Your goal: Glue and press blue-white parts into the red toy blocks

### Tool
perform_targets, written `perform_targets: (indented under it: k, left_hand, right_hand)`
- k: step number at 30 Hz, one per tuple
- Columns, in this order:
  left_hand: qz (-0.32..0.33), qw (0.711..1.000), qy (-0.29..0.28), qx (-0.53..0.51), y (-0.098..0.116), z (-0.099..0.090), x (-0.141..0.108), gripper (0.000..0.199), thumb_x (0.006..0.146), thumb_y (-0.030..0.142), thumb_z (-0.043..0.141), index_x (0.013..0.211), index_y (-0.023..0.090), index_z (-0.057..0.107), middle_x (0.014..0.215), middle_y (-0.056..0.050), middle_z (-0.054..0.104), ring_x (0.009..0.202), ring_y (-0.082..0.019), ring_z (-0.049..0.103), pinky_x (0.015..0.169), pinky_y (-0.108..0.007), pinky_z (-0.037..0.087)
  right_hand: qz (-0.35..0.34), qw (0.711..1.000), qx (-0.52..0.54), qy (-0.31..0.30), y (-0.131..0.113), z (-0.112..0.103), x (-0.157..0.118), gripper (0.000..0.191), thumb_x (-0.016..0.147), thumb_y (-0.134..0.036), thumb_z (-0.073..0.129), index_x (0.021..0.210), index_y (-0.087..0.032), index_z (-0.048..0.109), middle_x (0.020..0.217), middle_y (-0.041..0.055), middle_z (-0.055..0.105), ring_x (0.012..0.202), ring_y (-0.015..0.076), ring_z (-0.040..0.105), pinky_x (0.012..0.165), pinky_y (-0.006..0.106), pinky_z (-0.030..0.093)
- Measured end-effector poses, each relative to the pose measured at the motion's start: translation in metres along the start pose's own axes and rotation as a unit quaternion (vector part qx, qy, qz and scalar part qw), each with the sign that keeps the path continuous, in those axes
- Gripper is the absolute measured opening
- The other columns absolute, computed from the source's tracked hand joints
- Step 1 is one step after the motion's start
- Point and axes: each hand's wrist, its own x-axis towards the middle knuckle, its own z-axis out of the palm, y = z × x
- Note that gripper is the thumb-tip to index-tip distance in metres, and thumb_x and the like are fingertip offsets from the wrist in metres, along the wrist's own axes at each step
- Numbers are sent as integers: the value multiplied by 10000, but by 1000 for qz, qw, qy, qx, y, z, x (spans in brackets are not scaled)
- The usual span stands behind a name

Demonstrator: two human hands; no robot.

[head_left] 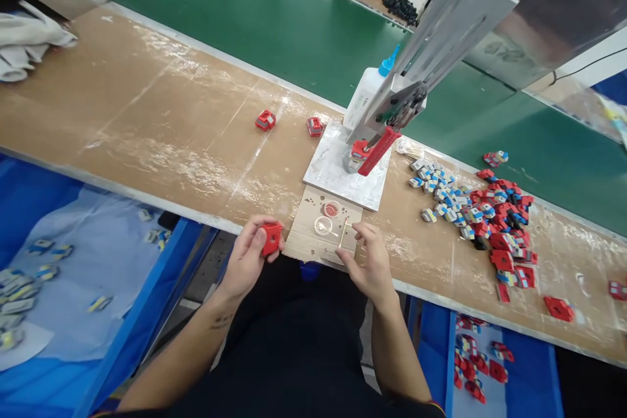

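My left hand (252,251) grips a small red plastic part (272,238) just past the bench's front edge. Between the fingertips of my right hand (369,258) is a thin cotton swab (343,233), its upper tip reddish. Beneath and between the hands lies a stained piece of cardboard (306,235). On it stand a small cup of red liquid (332,209) and a clear cup (322,226) with a white stick across its rim. Behind the cardboard, a press with a red handle (382,150) rises from a metal base plate (326,166), and a red-and-grey part sits under it.
A white bottle with a blue nozzle (362,95) stands behind the press. Two red parts (265,120) lie left of it. To the right is a pile of red and grey-blue parts (490,209). Blue bins (171,281) flank me; a green conveyor (220,19) runs behind.
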Motion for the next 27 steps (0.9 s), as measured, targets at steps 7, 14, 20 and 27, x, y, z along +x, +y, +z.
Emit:
perform_targets:
  k: [7, 14, 20, 27]
  left_hand:
    - [27, 954, -180, 237, 6, 5, 28, 335, 975, 427, 652, 1250, 247, 716, 1173, -89, 771, 1005, -260, 738, 931, -389, 608]
    - [25, 937, -221, 271, 7, 19, 29, 359, 987, 358, 591, 1281, 202, 725, 1309, -122, 768, 1235, -309, 714, 1117, -436, 560]
    - [-20, 957, -177, 230, 0, 12, 19, 453, 992, 398, 640, 1400, 218, 557, 1352, -145, 719, 1160, -282, 717, 970, -408, 609]
    - [62, 964, -154, 209, -1, -5, 9, 308, 1006, 309, 659, 1282, 233, 547, 1326, -126, 651, 1250, -251, 661, 1085, -411, 550]
  right_hand:
    - [-20, 999, 16, -29, -4, 12, 17, 81, 1024, -155, 648, 1024, -226, 689, 894, 47, 776, 795, 189, 735, 716, 310, 612]
    - [-70, 996, -24, -42, -14, 17, 39, 112, 1042, -147, 637, 1007, -229, 705, 881, 44, 804, 792, 187, 733, 733, 331, 606]
    - [-79, 997, 18, -19, -13, 21, 40, 139, 1003, -100, 680, 1012, -238, 699, 862, 22, 809, 761, 180, 738, 698, 336, 611]
    - [60, 955, 224, 185, -5, -3, 19, 116, 930, -174, 801, 940, -234, 702, 778, -9, 755, 722, 163, 723, 652, 307, 579]
